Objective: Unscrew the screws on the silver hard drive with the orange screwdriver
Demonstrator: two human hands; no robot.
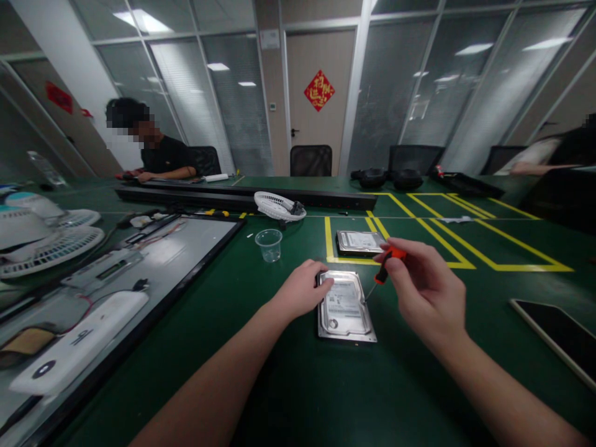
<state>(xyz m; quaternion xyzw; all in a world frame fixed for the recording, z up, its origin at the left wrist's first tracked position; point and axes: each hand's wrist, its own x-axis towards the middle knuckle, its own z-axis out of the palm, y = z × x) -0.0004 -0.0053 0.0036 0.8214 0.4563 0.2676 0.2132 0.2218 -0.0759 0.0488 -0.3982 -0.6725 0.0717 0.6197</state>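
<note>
A silver hard drive (347, 307) with a printed label lies flat on the green table in front of me. My left hand (305, 287) grips its upper left edge, thumb on the top cover and fingers along the side. In my right hand (426, 285) is a small screwdriver (382, 271) with an orange and black handle, pinched between thumb and fingers. Its thin shaft slants down to the left, and the tip meets the drive's right edge. Whether a screw sits under the tip is too small to tell. Just beyond lies a second hard drive (358, 242), close to the yellow tape.
A clear plastic cup (269, 246) and a white fan grille (279, 206) stand beyond my left hand. To the left lies a large opened panel (186, 248) with parts on it. A phone (559, 335) lies at right. One person (162, 152) sits across the table.
</note>
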